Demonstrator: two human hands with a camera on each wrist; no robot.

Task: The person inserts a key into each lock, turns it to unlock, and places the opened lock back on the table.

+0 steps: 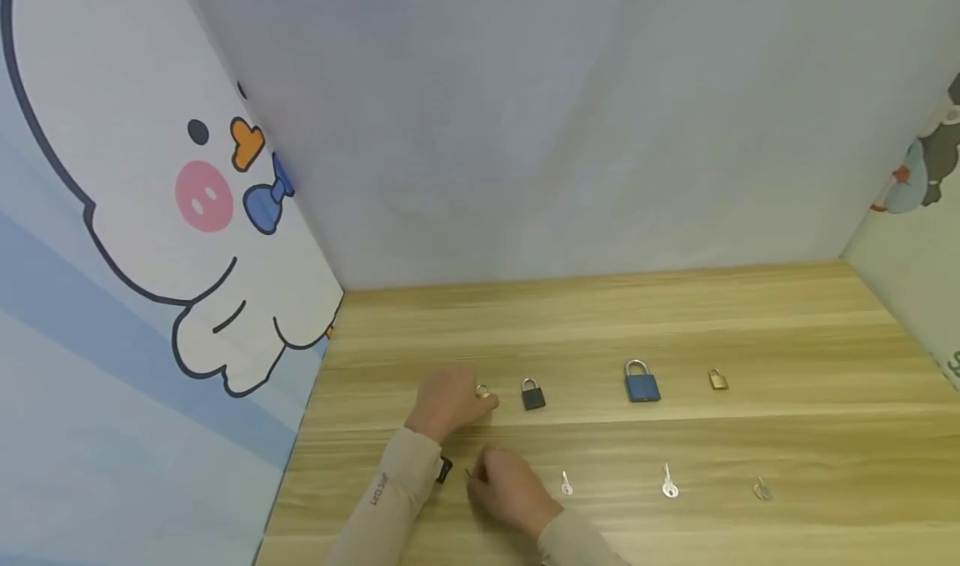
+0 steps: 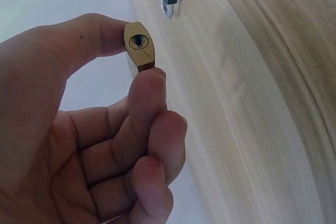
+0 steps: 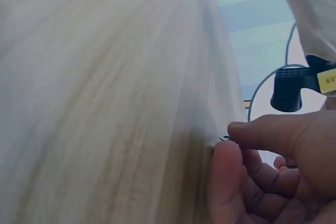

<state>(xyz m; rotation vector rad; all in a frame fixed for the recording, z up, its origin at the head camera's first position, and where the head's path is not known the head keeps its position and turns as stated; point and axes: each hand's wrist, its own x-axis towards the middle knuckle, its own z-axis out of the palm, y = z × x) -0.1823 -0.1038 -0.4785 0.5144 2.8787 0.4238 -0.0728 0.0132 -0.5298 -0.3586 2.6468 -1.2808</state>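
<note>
My left hand (image 1: 450,403) pinches a small brass padlock (image 2: 139,44) between thumb and index finger. In the left wrist view its keyhole end faces the camera, and the other fingers curl below it. Nearer to me, my right hand (image 1: 510,487) is low over the table, thumb and index finger pinching a small key (image 3: 224,138). Most of that key is hidden by the fingertips; only a thin metal bit shows. A black padlock (image 1: 533,396) lies just right of my left hand.
Further right lie a blue padlock (image 1: 642,384) and another small brass padlock (image 1: 718,380). In front are a small key (image 1: 566,484), a larger key (image 1: 669,484) and a key on a ring (image 1: 762,489). Panels wall the wooden table (image 1: 600,316) at back and sides.
</note>
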